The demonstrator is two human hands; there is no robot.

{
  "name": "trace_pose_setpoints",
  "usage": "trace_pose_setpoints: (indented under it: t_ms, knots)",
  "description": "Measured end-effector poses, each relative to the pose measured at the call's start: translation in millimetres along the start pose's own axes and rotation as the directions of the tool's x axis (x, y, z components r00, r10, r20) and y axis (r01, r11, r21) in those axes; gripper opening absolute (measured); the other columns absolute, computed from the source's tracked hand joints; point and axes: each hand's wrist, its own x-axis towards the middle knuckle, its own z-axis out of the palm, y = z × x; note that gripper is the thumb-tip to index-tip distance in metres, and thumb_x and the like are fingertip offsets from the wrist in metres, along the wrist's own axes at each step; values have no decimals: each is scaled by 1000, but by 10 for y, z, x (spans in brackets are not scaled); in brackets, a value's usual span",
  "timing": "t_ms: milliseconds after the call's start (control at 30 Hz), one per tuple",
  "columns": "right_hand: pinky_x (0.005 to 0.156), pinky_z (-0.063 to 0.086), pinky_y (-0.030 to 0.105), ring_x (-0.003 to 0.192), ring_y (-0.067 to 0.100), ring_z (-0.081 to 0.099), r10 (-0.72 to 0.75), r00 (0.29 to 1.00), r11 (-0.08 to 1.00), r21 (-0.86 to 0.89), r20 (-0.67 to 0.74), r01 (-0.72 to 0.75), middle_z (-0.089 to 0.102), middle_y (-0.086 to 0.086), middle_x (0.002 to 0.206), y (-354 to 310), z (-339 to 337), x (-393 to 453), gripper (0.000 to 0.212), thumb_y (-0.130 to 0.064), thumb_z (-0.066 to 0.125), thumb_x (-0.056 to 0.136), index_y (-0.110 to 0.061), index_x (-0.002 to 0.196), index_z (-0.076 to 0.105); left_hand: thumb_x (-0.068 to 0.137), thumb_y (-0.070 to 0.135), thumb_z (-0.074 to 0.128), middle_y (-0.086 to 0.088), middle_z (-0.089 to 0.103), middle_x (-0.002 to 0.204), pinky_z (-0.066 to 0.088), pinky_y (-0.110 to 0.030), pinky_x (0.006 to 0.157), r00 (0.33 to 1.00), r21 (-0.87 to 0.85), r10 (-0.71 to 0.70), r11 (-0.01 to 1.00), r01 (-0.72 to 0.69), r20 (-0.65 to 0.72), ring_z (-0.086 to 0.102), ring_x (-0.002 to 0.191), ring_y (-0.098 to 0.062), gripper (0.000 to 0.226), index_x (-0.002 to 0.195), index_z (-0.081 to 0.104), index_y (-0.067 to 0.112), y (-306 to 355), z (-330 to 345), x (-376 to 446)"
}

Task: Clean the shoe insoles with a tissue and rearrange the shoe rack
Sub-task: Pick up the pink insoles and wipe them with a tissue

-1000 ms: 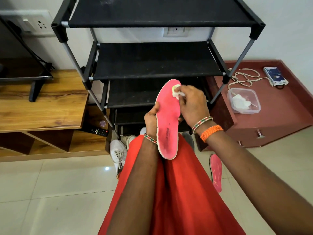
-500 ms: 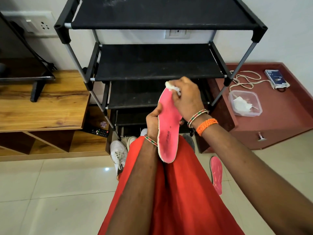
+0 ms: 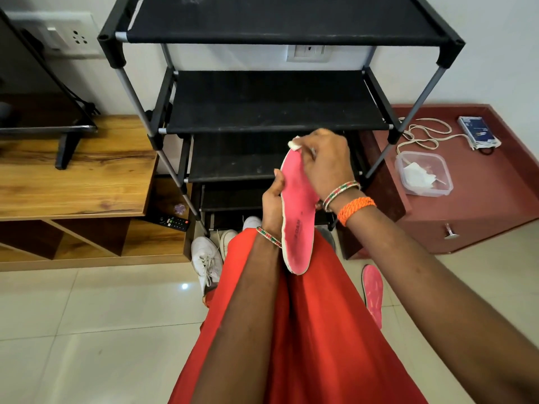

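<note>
The left hand [image 3: 272,204] is gripping the insole [image 3: 297,217] mid-edge; the right hand [image 3: 326,164] is pinching a tissue [image 3: 294,143] at its toe. It looks light, bendy foam, best supported midway.

Insole [image 3: 297,211]: pink face, white edge, dark lettering; second insole [image 3: 373,293] on the floor: pink, seemingly blotched paler. Tissue [image 3: 293,143]: white; shoe rack [image 3: 274,103]: black shelves, grey poles; sneaker [image 3: 205,258]: white. Garment [image 3: 315,339]: red; wristband [image 3: 355,208]: orange; cabinet [image 3: 478,217]: maroon.
</note>
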Motion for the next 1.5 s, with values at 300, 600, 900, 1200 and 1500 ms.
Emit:
trace_pose_setpoints:
  t_ms: [300,600,900,1200,1500]
  knots:
    - [64,49,35,71,31,56,-242,963,947,-246,-116,208,50,-11,67,-113,-188,-29,33,6,61,61,-18,78,76,101,42,19,-7,73,76,56,-23,60,1000,-15,-20,1000,20,16,70,67,-17,57,92,62,6,15,58,-53]
    - [52,52,32,69,25,62,-527,836,812,-199,153,548,70,0,72,-29,-163,-84,30,-6,41,72,-12,70,70,98,47,25,-11,69,81,54,-26,61,996,-112,-10,994,20,89,67,68,-23,56,98,63,7,33,-13,-74]
    - [60,56,31,74,26,67,-647,743,720,-185,173,669,71,6,79,65,-134,-128,31,4,45,70,-9,77,73,86,48,39,-10,68,90,54,-29,70,994,-150,-17,988,34,112,66,79,-23,55,93,74,6,67,-61,-35]
    - [61,56,29,78,25,67,-679,696,689,-124,233,714,72,4,83,39,-221,-149,34,1,43,71,-8,82,74,96,49,26,-9,70,76,54,-28,60,995,-74,-30,997,37,96,67,65,-22,67,78,77,9,46,-86,9]
    - [64,57,29,85,25,69,-661,705,688,-168,257,706,73,6,91,92,-250,-133,28,-2,49,75,-8,87,74,95,51,28,-12,70,84,51,-30,60,994,-34,-43,998,46,97,65,69,-24,63,92,73,8,53,-85,10]
